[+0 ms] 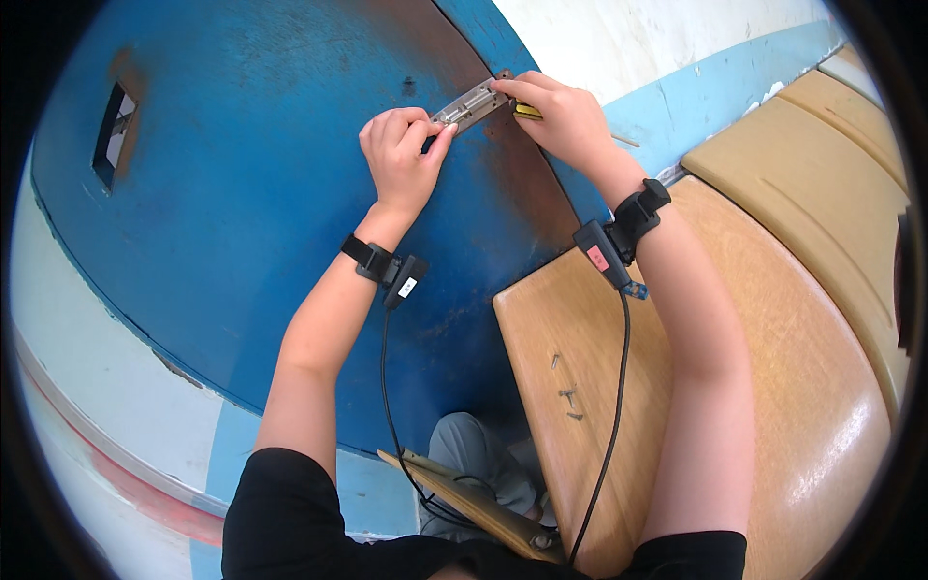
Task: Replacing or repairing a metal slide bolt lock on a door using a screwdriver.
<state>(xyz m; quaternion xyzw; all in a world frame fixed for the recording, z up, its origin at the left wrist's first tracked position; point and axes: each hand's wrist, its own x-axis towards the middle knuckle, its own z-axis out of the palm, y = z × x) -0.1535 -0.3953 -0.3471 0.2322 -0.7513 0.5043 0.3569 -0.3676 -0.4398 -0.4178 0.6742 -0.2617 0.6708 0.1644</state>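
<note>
Two hands of mine are working at the upper edge of a big blue door (242,193), which is filling most of what I am seeing. To its right a tan wooden seat (773,387) is curving away beside a white and light-blue wall (677,39). My forearms are coming up from below, each one wearing a black wrist strap with a cable hanging down from it.

The metal hinge (469,103) is lying along the door's edge, right between my two hands. My left hand (401,155) is sitting just below and to the left of it, fingers curled in, with the thumb and fingertips pressing against the hinge's lower end. My right hand (565,121) is just to the right of the hinge's upper end, fingers closed narrowly around a small yellow tool (527,111) whose tip is meeting the hinge; most of the tool is hidden under my fingers.

A few small screws (568,391) are lying loose on the seat, well apart from both hands.
</note>
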